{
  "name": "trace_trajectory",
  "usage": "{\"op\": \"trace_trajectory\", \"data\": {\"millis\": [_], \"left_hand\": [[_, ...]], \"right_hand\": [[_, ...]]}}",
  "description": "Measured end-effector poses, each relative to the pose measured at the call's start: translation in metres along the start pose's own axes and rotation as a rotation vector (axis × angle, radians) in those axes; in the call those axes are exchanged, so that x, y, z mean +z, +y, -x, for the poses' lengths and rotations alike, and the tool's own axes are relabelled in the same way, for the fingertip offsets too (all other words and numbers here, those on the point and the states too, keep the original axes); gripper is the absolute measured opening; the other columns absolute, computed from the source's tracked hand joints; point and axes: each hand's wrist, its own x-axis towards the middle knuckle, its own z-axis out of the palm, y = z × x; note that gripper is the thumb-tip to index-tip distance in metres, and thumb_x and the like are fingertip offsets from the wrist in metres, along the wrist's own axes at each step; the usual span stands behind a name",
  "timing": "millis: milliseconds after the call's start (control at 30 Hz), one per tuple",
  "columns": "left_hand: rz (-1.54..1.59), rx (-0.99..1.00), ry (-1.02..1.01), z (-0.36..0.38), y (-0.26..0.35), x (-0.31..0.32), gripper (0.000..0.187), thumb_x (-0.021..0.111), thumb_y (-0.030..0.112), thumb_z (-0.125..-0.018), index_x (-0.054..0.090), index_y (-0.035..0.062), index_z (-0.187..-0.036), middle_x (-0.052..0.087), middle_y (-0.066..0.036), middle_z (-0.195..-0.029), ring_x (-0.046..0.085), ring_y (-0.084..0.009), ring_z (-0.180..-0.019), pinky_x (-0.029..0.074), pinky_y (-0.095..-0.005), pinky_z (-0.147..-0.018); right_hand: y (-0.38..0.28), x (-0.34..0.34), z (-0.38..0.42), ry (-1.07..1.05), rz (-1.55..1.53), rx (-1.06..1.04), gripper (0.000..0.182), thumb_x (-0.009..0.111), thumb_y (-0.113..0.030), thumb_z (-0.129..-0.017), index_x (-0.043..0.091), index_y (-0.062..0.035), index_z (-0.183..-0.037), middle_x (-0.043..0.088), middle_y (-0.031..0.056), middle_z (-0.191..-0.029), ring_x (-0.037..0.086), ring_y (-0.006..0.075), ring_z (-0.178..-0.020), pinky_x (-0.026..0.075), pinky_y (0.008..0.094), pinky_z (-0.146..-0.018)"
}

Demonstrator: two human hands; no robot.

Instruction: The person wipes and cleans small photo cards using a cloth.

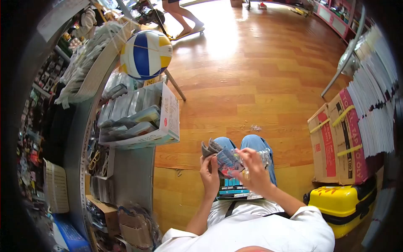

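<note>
My left hand (210, 175) is closed round a clear plastic packet (228, 162) with colourful print on it, held above my lap. Folded grey pieces (212, 147) stick up at its upper left; I cannot make out what they are. My right hand (255, 175) is at the right side of the packet, fingers apart and slightly blurred, touching or almost touching it. Shiny clear plastic (265, 156) shows beyond my right fingers. Under both hands, a flat pack with teal and black labels (235, 190) lies on my lap.
To the left, a carton of plastic-wrapped goods (170, 119) stands on a shelf, with a volleyball (147, 54) hanging above. Cardboard boxes (336, 143), a yellow case (340, 208) and stacked paper (371, 105) are on the right. A person's legs (184, 19) show at the far doorway.
</note>
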Motion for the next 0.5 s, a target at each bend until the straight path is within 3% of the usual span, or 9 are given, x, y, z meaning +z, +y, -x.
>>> {"op": "trace_trajectory", "data": {"millis": [100,167,200,300,333,367,400,433,500], "left_hand": [[-0.045,0.014,-0.004,0.003,0.006,0.014,0.035,0.050,0.032,-0.100,0.062,-0.0007,-0.104,0.053,-0.005,-0.109,0.051,-0.0137,-0.096,0.040,-0.0256,-0.085],[0.293,-0.094,-0.024,-0.002,0.006,0.018,0.038,0.048,0.037,-0.100,0.061,0.0014,-0.107,0.055,-0.004,-0.110,0.053,-0.0136,-0.099,0.041,-0.0260,-0.088],[0.294,-0.084,-0.008,-0.003,0.006,0.021,0.038,0.048,0.037,-0.100,0.061,0.0014,-0.107,0.055,-0.004,-0.110,0.053,-0.0136,-0.099,0.041,-0.0260,-0.088],[0.853,-0.469,0.116,0.005,0.004,0.024,0.056,0.035,0.057,-0.098,0.057,0.0082,-0.115,0.063,-0.006,-0.109,0.062,-0.0173,-0.099,0.050,-0.0304,-0.088],[1.163,-0.483,-0.223,0.006,0.005,0.016,0.065,0.027,0.062,-0.097,0.054,0.0077,-0.119,0.063,-0.007,-0.112,0.063,-0.0192,-0.100,0.050,-0.0323,-0.089],[1.161,-0.469,-0.218,0.003,0.006,0.017,0.065,0.027,0.062,-0.097,0.054,0.0077,-0.119,0.063,-0.007,-0.112,0.063,-0.0192,-0.100,0.050,-0.0323,-0.089],[1.153,-0.455,-0.108,0.001,0.014,0.020,0.065,0.027,0.062,-0.097,0.054,0.0072,-0.119,0.063,-0.008,-0.113,0.063,-0.0196,-0.100,0.050,-0.0332,-0.089],[1.144,-0.446,0.004,0.002,0.018,0.021,0.064,0.027,0.061,-0.097,0.054,0.0067,-0.119,0.063,-0.008,-0.114,0.063,-0.0200,-0.100,0.050,-0.0341,-0.089],[1.121,-0.401,-0.029,0.003,0.018,0.018,0.065,0.027,0.060,-0.097,0.052,0.0063,-0.124,0.061,-0.008,-0.120,0.061,-0.0207,-0.106,0.047,-0.0360,-0.094]], "right_hand": [[-0.011,0.012,0.005,0.032,0.027,-0.006,0.072,0.073,-0.029,-0.082,0.040,0.0023,-0.137,0.048,0.0186,-0.117,0.050,0.0354,-0.100,0.043,0.0435,-0.087],[0.001,0.013,0.004,0.006,-0.048,0.005,0.073,0.072,-0.025,-0.082,0.037,0.0039,-0.139,0.047,0.0205,-0.118,0.048,0.0368,-0.103,0.042,0.0442,-0.089],[0.003,0.012,0.000,0.016,-0.032,-0.001,0.072,0.071,-0.022,-0.083,0.036,0.0049,-0.139,0.047,0.0215,-0.118,0.047,0.0381,-0.105,0.041,0.0451,-0.090],[-0.004,0.023,-0.005,0.003,-0.024,-0.090,0.067,0.066,-0.019,-0.085,0.035,0.0069,-0.139,0.044,0.0242,-0.124,0.043,0.0420,-0.112,0.037,0.0494,-0.095],[-0.009,0.030,-0.006,0.049,0.014,-0.111,0.069,0.067,-0.022,-0.085,0.035,0.0065,-0.139,0.041,0.0249,-0.128,0.042,0.0427,-0.113,0.036,0.0513,-0.096],[-0.013,0.035,-0.010,0.100,0.052,-0.134,0.071,0.067,-0.025,-0.084,0.035,0.0062,-0.139,0.038,0.0256,-0.132,0.041,0.0433,-0.115,0.034,0.0532,-0.097],[-0.015,0.038,-0.014,0.094,0.063,-0.120,0.075,0.068,-0.032,-0.084,0.035,0.0038,-0.140,0.032,0.0264,-0.139,0.034,0.0473,-0.124,0.028,0.0584,-0.102],[-0.018,0.038,-0.017,0.087,0.056,-0.123,0.075,0.068,-0.032,-0.084,0.035,0.0038,-0.140,0.032,0.0264,-0.139,0.034,0.0473,-0.124,0.028,0.0584,-0.102],[-0.022,0.037,-0.024,0.058,0.023,-0.109,0.079,0.068,-0.036,-0.083,0.032,0.0016,-0.142,0.030,0.0263,-0.142,0.025,0.0498,-0.133,0.019,0.0631,-0.107]]}}
